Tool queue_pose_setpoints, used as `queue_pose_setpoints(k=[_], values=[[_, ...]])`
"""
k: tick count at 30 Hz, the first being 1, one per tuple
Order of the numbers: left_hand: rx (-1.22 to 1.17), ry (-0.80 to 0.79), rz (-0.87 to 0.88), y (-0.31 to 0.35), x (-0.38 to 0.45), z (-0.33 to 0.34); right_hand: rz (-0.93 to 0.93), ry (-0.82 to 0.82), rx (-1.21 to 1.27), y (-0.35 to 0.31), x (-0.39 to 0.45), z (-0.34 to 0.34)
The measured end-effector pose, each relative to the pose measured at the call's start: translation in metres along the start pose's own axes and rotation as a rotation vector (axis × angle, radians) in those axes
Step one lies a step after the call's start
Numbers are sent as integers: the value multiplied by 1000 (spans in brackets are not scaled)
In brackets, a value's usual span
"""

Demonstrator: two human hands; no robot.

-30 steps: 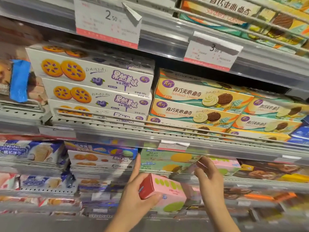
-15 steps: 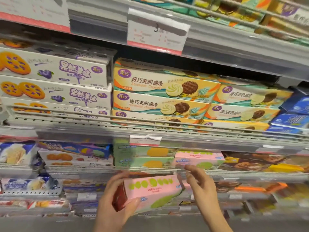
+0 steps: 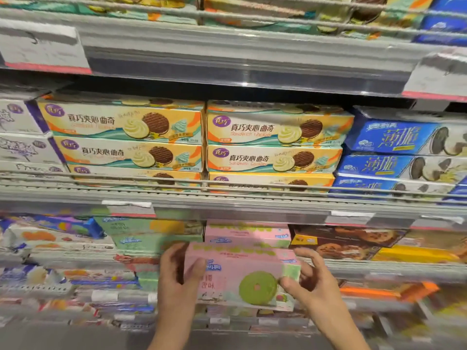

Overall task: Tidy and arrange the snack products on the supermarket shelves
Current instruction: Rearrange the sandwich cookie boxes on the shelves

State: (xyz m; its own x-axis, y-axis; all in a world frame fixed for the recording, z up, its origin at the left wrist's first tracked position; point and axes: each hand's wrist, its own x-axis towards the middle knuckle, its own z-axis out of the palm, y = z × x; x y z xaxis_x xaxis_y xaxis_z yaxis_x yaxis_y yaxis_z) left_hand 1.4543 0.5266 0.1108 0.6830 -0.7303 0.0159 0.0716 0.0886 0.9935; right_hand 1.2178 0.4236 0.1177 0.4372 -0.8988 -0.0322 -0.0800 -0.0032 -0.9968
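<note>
A pink snack box (image 3: 242,276) with a green round biscuit printed on its front is held level in front of the lower shelf. My left hand (image 3: 177,276) grips its left end, thumb on the front face. My right hand (image 3: 308,281) grips its right end, thumb on the front near the green biscuit picture. Just behind and above it, a matching pink box (image 3: 247,233) lies on the shelf, between green boxes (image 3: 149,236) on the left and dark brown cookie boxes (image 3: 341,241) on the right.
Above, stacked yellow sandwich-cookie boxes (image 3: 197,142) fill the shelf behind a wire rail (image 3: 227,184), with blue boxes (image 3: 404,152) to the right and white-purple boxes (image 3: 22,137) to the left. Price tags (image 3: 129,208) hang on the shelf edges. Lower shelves hold blurred packets.
My right hand has taken hold of the pink box's right end. The box has turned level to face me and moved right, up toward the shelf. The view has panned right.
</note>
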Motion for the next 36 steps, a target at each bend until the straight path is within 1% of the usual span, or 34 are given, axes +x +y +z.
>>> queue_pose_setpoints(k=[2, 4, 9, 11, 13, 14, 16, 21, 23, 26, 29, 34, 36], values=[[-14, 77, 10, 2, -6, 18, -41, 74, 20, -2, 0, -13], [31, 102, 29, 3, -10, 33, -99, 121, 20, -3, 0, -22], [124, 88, 74, 15, -12, 54, -209, 243, -9, -3, 2, -29], [229, 84, 134, 14, -9, 54, -273, 296, -105, -5, 4, -29], [295, 82, 119, 11, -6, 51, -318, 302, -255, -5, 7, -33], [313, 72, 102, 11, -5, 49, -311, 284, -313, -6, 7, -34], [338, 37, 86, 10, -1, 47, -274, 264, -350, -5, 8, -32], [273, -41, 107, 19, 2, 47, -194, 286, -222, -11, 11, -15], [226, -48, 92, 20, 3, 46, -190, 291, -211, -11, 13, -9], [203, -35, 86, 15, 8, 42, -129, 296, -158, -11, 16, 1], [233, -39, 94, 9, 12, 38, -90, 324, -187, -10, 19, 7], [334, -67, 99, 10, 12, 40, -78, 329, -208, -14, 23, 15], [369, -62, 114, 11, 13, 42, -89, 360, -240, -14, 25, 17]])
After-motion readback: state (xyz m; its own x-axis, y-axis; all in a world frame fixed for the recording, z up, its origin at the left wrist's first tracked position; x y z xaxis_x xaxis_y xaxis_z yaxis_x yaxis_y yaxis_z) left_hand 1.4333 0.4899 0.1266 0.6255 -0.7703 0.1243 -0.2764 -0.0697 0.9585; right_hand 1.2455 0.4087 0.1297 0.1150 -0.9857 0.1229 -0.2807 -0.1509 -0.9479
